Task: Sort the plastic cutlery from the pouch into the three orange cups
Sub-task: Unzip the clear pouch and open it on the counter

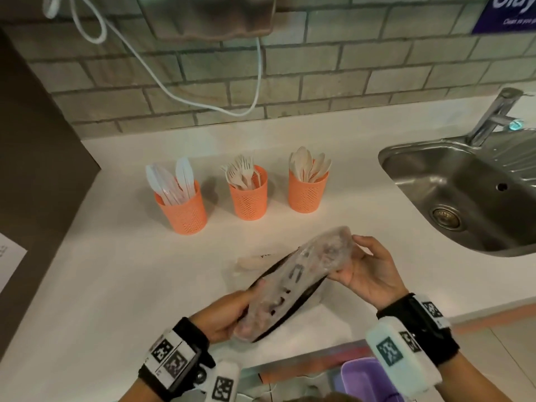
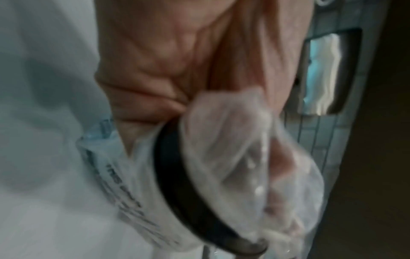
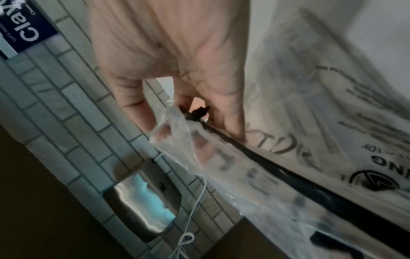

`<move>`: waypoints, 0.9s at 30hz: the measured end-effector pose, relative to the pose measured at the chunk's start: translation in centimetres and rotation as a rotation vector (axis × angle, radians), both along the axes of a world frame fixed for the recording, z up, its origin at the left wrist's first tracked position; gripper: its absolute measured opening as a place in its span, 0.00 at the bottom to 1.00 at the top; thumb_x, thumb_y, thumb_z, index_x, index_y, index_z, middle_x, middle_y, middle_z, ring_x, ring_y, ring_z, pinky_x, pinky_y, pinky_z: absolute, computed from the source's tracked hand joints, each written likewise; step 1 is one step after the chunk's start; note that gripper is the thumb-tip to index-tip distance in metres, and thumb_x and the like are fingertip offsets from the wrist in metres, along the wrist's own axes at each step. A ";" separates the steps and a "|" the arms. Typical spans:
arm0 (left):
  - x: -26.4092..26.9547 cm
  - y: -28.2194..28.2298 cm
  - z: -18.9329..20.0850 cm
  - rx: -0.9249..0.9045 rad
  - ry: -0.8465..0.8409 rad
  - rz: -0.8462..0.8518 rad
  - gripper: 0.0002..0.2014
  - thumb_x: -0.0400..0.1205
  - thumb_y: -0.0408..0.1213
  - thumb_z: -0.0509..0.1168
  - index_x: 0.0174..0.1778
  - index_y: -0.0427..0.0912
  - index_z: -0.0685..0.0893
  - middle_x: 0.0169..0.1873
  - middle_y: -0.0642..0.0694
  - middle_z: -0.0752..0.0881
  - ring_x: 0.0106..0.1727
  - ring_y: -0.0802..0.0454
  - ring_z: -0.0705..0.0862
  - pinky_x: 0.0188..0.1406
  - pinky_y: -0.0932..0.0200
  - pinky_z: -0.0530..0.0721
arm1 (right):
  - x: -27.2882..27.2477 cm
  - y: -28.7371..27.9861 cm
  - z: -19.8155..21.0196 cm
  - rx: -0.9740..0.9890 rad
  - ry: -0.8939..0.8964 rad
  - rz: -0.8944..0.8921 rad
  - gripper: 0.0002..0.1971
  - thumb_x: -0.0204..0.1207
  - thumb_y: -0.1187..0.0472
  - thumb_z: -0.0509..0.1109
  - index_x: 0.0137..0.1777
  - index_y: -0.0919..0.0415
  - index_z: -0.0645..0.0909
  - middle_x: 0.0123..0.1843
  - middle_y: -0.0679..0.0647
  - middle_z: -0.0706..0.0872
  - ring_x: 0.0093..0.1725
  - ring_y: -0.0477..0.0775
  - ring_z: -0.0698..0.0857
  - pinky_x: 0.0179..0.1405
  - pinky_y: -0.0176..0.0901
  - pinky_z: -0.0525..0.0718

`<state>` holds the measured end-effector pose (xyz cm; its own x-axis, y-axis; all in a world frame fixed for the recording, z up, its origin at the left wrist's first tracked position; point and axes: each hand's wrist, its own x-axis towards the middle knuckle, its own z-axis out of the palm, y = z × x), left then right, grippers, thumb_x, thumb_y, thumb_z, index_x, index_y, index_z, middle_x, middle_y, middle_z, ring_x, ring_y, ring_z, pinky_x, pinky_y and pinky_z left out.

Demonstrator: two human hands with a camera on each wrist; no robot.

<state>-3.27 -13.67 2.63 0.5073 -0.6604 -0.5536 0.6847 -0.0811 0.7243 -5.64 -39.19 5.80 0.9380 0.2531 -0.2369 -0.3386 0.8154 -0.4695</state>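
Both hands were clamped on the pouch (image 1: 301, 278), one at each end, holding it in the lower middle of the head view above the white bench (image 1: 116, 274). Toward the lower left, the left hand (image 1: 224, 313) curled its fingers round the near end, while the right hand (image 1: 368, 274) at centre right pinched the far end between thumb and fingertips. Thin, crinkled, clear plastic made up the pouch, which had a dark band along its edge and black printed letters on its side; it ran long and narrow, slanting from lower left to upper right. Whether any cutlery lay inside could not be told, as both wrist views were blurred.

Higher in the frame, three orange cups of perforated plastic stood in a row on the smooth bench. Flat white knives (image 1: 174, 181) filled the left cup (image 1: 184, 213), pale forks (image 1: 242, 172) the middle cup (image 1: 249, 200), and rounded pale spoons (image 1: 309, 163) the right cup (image 1: 307, 192). At the right edge sat a brushed steel sink (image 1: 452, 192) with a chrome tap (image 1: 493, 117). Grey brick tiles (image 1: 319, 68) lined the wall at the top, crossed by a looping white cable (image 1: 258, 76).
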 end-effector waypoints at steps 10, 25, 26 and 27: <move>3.1 2.3 0.9 -0.525 0.026 0.321 0.34 0.86 0.57 0.41 0.76 0.33 0.67 0.75 0.35 0.72 0.79 0.41 0.66 0.81 0.48 0.54 | -1.6 0.2 -2.6 -0.295 0.046 0.437 0.21 0.62 0.54 0.81 0.56 0.58 0.87 0.47 0.54 0.89 0.45 0.48 0.87 0.47 0.38 0.82; 0.9 2.1 5.7 0.356 -1.394 0.613 0.09 0.79 0.34 0.59 0.44 0.53 0.80 0.44 0.52 0.85 0.46 0.61 0.83 0.45 0.75 0.78 | -1.6 -0.7 3.3 -1.952 -0.686 -0.396 0.19 0.73 0.55 0.70 0.63 0.56 0.76 0.53 0.52 0.82 0.48 0.45 0.80 0.47 0.25 0.76; 0.0 2.0 6.4 0.289 -1.538 0.412 0.10 0.77 0.33 0.58 0.45 0.52 0.81 0.42 0.55 0.84 0.45 0.61 0.84 0.46 0.72 0.79 | -2.4 0.3 4.1 -1.999 -0.965 -0.306 0.15 0.74 0.58 0.66 0.61 0.57 0.77 0.52 0.52 0.83 0.48 0.45 0.80 0.48 0.26 0.77; -0.8 1.7 6.9 0.263 -1.646 0.169 0.12 0.76 0.31 0.57 0.46 0.51 0.81 0.43 0.56 0.85 0.44 0.60 0.84 0.45 0.69 0.81 | -3.1 1.2 4.3 -2.003 -1.188 -0.159 0.13 0.75 0.61 0.63 0.59 0.58 0.78 0.51 0.54 0.84 0.49 0.46 0.80 0.48 0.30 0.78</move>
<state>-4.08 -11.97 9.52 0.6705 -0.5236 0.5256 -0.7262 -0.3180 0.6096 -8.71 -37.96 10.09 0.7829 0.4215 0.4576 0.5808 -0.7588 -0.2948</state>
